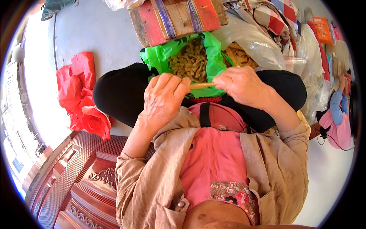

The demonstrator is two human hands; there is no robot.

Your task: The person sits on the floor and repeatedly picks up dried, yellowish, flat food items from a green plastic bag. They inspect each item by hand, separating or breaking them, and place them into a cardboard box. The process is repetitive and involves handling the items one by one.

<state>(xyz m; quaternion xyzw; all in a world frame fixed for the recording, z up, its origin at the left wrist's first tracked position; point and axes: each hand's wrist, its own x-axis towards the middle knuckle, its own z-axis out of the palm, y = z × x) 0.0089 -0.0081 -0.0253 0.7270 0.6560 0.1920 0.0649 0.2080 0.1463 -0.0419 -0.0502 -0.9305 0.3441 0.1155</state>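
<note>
A narrow tan strip (202,85) is stretched level between my two hands, just above my lap. My left hand (165,96) pinches one end with thumb and fingers. The other end is in the fingers of my right hand (242,86), which looks slightly blurred. Beyond the strip, an open green plastic bag (216,57) holds many short, folded olive-brown pieces (190,61). Right of it, flat yellow-brown strips (238,54) lie in a clear plastic bag (257,37), partly hidden behind my right hand. I cannot tell what the strips are made of.
A worn wooden block (180,20) with red and blue bands stands behind the green bag. Red plastic bags (78,91) lie left of my knee, above a brown embossed door panel (94,177). Checked cloth (271,20) is piled at right. Another person (337,117) sits far right.
</note>
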